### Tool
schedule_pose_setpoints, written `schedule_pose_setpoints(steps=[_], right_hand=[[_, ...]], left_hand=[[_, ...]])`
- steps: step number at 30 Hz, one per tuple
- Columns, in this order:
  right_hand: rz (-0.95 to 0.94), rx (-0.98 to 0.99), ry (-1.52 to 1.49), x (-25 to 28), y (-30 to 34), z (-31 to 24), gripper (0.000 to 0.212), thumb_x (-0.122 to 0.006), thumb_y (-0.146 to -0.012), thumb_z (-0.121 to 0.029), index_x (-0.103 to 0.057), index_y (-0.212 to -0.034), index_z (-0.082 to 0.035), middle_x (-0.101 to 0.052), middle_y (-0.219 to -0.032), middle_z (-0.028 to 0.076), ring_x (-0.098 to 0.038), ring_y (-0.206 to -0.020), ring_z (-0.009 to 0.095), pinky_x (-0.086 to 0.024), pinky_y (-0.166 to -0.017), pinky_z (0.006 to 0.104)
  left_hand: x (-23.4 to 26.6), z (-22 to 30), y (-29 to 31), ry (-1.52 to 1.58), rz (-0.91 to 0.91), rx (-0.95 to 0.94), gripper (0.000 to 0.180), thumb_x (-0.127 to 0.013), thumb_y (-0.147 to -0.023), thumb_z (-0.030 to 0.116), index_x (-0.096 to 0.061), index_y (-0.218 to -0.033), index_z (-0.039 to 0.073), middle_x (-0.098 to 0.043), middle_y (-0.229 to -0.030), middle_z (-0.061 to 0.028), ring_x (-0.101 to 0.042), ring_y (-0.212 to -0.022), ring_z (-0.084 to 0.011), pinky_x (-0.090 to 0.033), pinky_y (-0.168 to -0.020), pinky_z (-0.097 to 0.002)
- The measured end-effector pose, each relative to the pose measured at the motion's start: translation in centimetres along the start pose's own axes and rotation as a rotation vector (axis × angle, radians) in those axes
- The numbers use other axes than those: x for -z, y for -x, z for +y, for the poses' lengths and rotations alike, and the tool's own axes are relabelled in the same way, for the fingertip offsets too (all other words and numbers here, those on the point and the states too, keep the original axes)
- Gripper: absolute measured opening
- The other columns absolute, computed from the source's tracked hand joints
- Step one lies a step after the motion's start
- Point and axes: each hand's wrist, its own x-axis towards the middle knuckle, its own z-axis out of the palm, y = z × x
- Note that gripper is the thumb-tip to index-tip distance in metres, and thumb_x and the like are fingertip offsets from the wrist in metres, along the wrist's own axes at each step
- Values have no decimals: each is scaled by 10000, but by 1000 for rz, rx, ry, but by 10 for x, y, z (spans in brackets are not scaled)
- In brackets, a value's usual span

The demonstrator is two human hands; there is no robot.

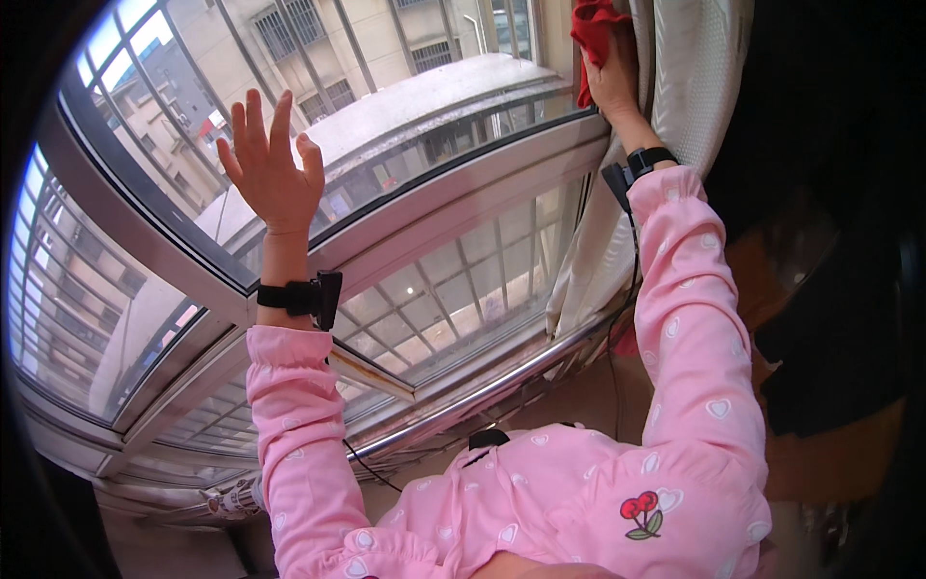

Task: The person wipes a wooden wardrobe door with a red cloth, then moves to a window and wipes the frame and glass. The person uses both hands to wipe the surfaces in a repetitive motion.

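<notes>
My left hand (275,169) is raised in front of the large window pane (386,87), fingers spread and holding nothing; whether it touches the glass I cannot tell. At the upper right, my right hand (613,82) grips a bunched red cloth (600,29) close to the right side of the window frame (482,183). Part of the cloth hangs down beside my fingers. A white curtain (699,77) hangs just right of that hand. Both wrists wear black straps with small devices, and my pink sleeves reach nearly to them.
Below the windows runs a shiny metal rail (511,378). Lower panes (463,299) and side panes (96,289) adjoin the big one, with bars outside. A black cable (614,362) dangles from my right wrist. Dark furniture (830,357) stands at right.
</notes>
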Motion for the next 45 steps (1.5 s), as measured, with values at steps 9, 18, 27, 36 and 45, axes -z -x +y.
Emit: schedule_pose_setpoints(steps=[9, 18, 27, 36, 45], right_hand=[[-288, -194, 132, 47, 143, -8, 623, -672, -852, -32, -502, -1447, -105, -495, -1471, 231, -502, -1306, 476, -448, -1101, 480], [-63, -358, -42, -17, 185, -151, 597, -740, -831, -269, -552, -1381, -134, -523, -1401, 247, -482, -1309, 473, -369, -1121, 537], [-314, -381, 78, -5, 198, -171, 516, -734, -831, -254, -593, -1306, -108, -593, -1282, 213, -555, -1217, 436, -404, -1072, 563], [-151, -273, 42, -33, 202, -244, 589, -748, -808, -244, -567, -1342, -72, -565, -1286, 263, -523, -1208, 483, -407, -1045, 558], [-116, -410, -47, -30, 162, -227, 652, -763, -804, -343, -540, -1355, -75, -583, -1240, 237, -555, -1157, 444, -430, -986, 549]], left_hand=[[3, 2, 18, 37, -81, 37, 590, -593, -899, 256, -541, -1486, 281, -425, -1620, -53, -308, -1537, -252, -85, -1256, -485], [10, 54, 127, 47, -378, -12, 636, -600, -898, 234, -511, -1526, 294, -358, -1668, -46, -253, -1565, -275, -83, -1253, -561], [9, 54, 130, 20, -394, -13, 619, -599, -878, 249, -541, -1491, 316, -340, -1677, -23, -213, -1576, -256, -46, -1259, -542], [8, 57, 128, -31, -400, -11, 609, -589, -876, 259, -545, -1481, 311, -356, -1666, -29, -219, -1572, -262, -43, -1252, -544], [12, 57, 127, 46, -390, 13, 663, -604, -842, 214, -521, -1492, 317, -336, -1675, -21, -229, -1572, -248, -46, -1265, -540]])
